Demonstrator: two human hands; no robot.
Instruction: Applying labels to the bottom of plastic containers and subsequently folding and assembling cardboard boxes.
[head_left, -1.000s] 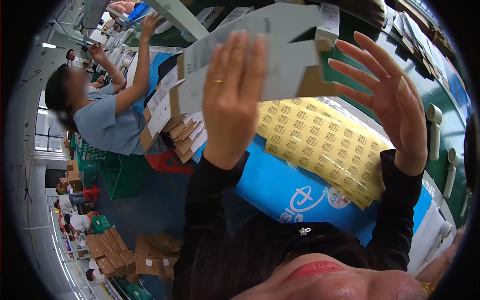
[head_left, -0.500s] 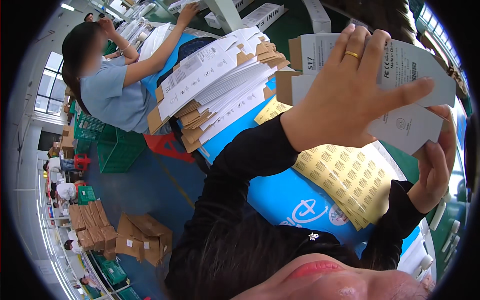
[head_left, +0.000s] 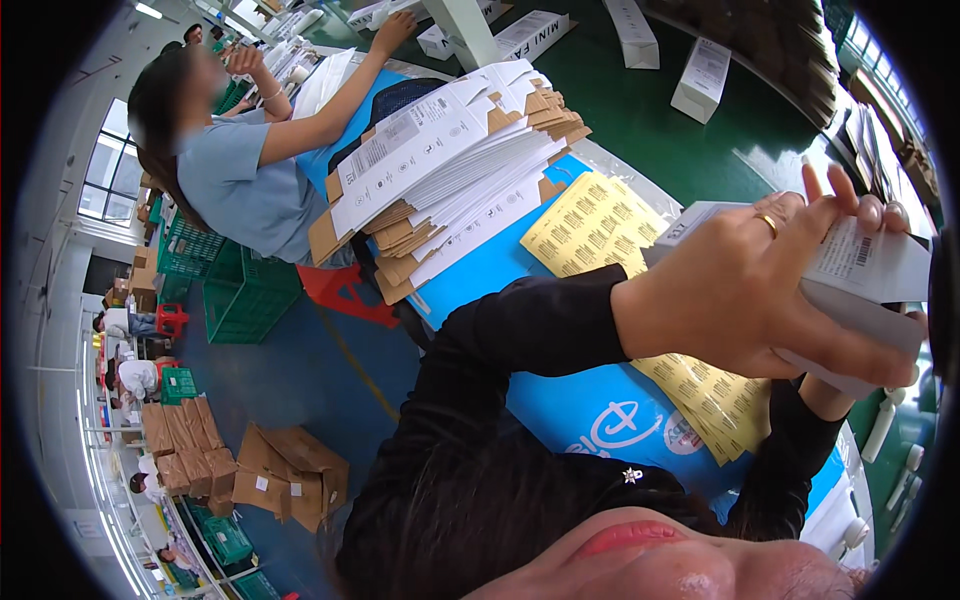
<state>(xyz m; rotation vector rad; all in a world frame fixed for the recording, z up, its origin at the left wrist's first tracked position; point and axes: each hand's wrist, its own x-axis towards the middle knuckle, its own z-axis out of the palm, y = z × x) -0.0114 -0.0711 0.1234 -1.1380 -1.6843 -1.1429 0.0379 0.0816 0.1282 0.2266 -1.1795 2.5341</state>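
A white cardboard box (head_left: 845, 275) with printed sides is raised at the right, its flat form opened out into a long box shape. My left hand (head_left: 725, 285), with a gold ring, wraps across its near side. Behind the box my right hand (head_left: 880, 214) grips the far end; only some of its fingers and the wrist show. Below the hands, sheets of yellow stickers (head_left: 700, 395) lie on the blue table cover (head_left: 560, 395). A thick stack of flattened white boxes (head_left: 440, 165) rests to the left of them.
Several made-up white boxes (head_left: 702, 80) stand on the green surface beyond. A co-worker in a light blue shirt (head_left: 235, 190) sits at the far left. Green crates (head_left: 250, 295), a red stool (head_left: 350, 297) and brown cartons (head_left: 290, 475) are on the floor at left.
The flat box has been opened out into a box shape and moved lower and right. Both hands have shifted with it, the left hand now folded round its side.
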